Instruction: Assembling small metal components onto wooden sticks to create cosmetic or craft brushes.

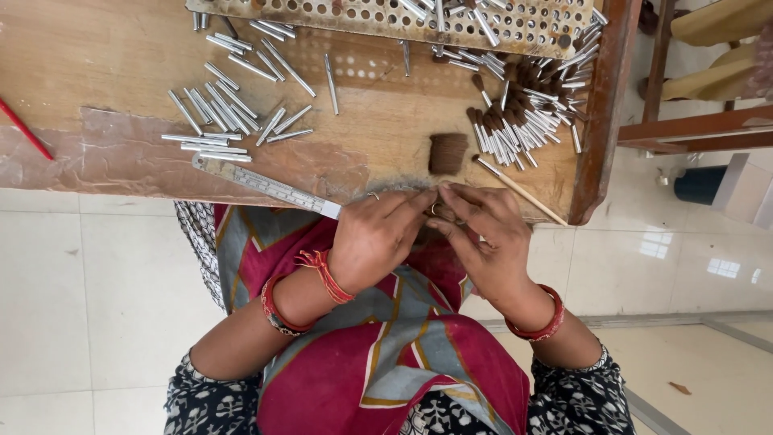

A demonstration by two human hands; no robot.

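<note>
My left hand (374, 238) and my right hand (487, 238) meet fingertip to fingertip at the near edge of the wooden table (97, 64). Together they pinch a small item (435, 208), mostly hidden by the fingers, so I cannot tell what it is. Just beyond the fingertips lies a brown tuft of bristle (448, 153). A thin wooden stick with a metal tip (522, 191) lies beside my right hand. Both wrists carry red bangles.
Loose silver metal tubes (225, 113) are scattered at the left. A pile of tubes filled with brown bristle (523, 113) lies at the right. A perforated metal tray (378, 18) spans the far side. A steel ruler (266, 187) and a red stick (24, 129) lie at the left.
</note>
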